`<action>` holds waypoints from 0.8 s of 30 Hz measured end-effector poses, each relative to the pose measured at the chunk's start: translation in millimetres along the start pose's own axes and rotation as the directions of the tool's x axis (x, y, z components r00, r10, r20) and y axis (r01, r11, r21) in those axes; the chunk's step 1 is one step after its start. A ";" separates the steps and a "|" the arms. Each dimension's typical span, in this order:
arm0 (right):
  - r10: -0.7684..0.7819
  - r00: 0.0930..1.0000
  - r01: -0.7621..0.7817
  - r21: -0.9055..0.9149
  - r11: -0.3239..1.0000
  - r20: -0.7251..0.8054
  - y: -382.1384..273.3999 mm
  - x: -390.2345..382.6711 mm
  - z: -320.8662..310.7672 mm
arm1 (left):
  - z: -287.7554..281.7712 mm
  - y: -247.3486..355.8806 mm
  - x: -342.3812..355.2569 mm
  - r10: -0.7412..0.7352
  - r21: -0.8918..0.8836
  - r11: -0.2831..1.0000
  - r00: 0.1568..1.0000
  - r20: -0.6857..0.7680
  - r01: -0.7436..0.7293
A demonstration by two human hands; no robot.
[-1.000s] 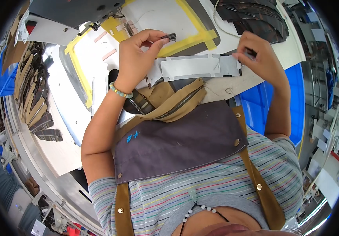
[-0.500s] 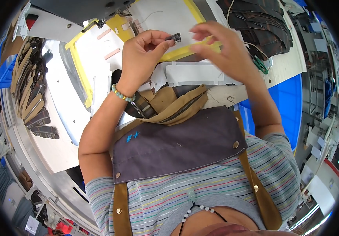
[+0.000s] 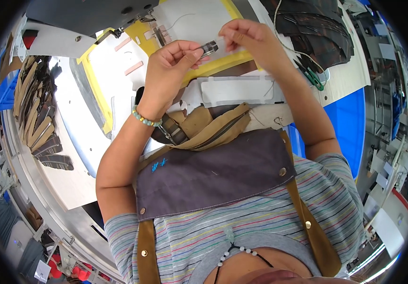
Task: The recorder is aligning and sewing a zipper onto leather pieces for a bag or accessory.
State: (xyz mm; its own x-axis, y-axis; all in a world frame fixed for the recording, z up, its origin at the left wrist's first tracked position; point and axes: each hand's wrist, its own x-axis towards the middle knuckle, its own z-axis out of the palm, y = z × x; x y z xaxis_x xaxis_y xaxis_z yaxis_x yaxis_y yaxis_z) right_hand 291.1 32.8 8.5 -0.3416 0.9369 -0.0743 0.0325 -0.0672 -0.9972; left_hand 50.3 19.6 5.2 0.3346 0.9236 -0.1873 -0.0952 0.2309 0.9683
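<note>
- Two bare hands above the worktable. Left hand [image 3: 168,68]: thumb and forefinger clamped on a small dark plaid piece [image 3: 209,48], which sits at their tips and projects past them, raised over a white, yellow-taped sheet.
- Piece: long axis slants from the left fingertips up and rightward; free end points at the other hand. Thumb hides its near end.
- Right hand [image 3: 253,43]: thumb and forefinger bent close together, just beyond the free end. A pale translucent bit shows in the gap; cannot tell whether those fingers grip it.
- Surroundings, from left: fanned tan and dark strips [image 3: 40,111]; dark grey machine head [image 3: 90,16]; pink strip [image 3: 134,68]; tan zippered pouch [image 3: 213,127], nearest the body; grey-white panel [image 3: 237,90], below both hands; dark plaid stack [image 3: 310,33]; green-handled snips [image 3: 315,80], beside the right forearm; blue bin [image 3: 346,128].
</note>
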 end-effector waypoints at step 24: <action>-0.420 0.893 0.162 -0.756 0.634 -0.161 -54.3 -32.1 -27.6 | -1.3 62.4 -45.3 0.142 0.689 0.281 0.739 0.658 -0.668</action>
State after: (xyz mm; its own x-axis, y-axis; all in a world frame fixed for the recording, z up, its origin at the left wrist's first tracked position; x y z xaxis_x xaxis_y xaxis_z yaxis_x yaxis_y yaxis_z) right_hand 326.2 15.8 65.2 -0.1678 0.9200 0.3542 0.6757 0.3690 -0.6382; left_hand 28.0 -7.4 73.9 0.8509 0.5142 0.1076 0.3962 -0.7627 0.5111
